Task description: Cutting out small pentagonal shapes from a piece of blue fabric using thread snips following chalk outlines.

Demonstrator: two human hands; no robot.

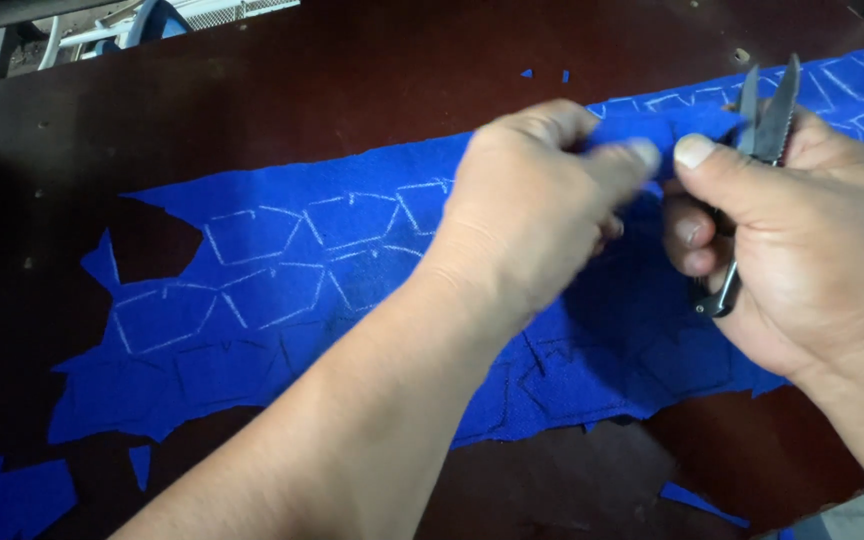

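Observation:
A long strip of bright blue fabric (282,300) lies across a dark brown table (332,80), marked with white chalk outlines of small shapes. My left hand (542,205) reaches over it and pinches a raised fold of the cloth at the upper middle. My right hand (802,240) grips small metal thread snips (767,110), blades pointing up and slightly apart, right beside the pinched fold. The fabric under both hands is hidden.
Loose blue scraps (7,495) lie at the lower left and along the near edge (697,500). Tiny blue bits (542,74) sit behind the strip. White objects (152,20) stand beyond the table's far left corner. The table edge runs at lower right.

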